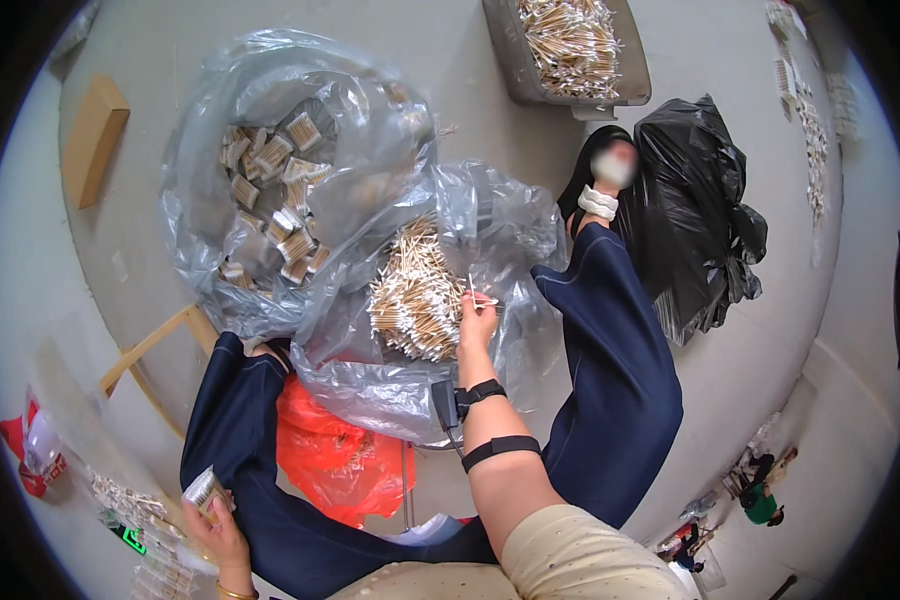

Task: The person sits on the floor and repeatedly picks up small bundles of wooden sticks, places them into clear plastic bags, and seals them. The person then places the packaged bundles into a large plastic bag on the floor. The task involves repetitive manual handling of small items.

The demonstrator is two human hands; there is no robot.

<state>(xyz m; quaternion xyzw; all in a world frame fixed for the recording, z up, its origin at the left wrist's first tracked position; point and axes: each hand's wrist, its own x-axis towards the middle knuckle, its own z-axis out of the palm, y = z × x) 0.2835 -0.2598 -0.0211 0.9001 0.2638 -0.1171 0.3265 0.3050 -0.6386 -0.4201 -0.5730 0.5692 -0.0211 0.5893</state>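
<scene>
Fingers of the right hand [477,312] are pinching a few cotton swabs [482,296] above the loose pile [415,295] for bundling, while the left hand [215,520] is clasping a finished packet [206,490].

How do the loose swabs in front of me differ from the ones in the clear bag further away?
The loose swabs lie as one unpacked heap by the right hand; the bagged swabs are bundled into small packets. The heap sits on open plastic, the packets deep inside their bag. Both are pale wooden sticks with white tips.

Loose swabs [415,295] lie in a bag [490,215], packets [270,190] behind-left.
</scene>
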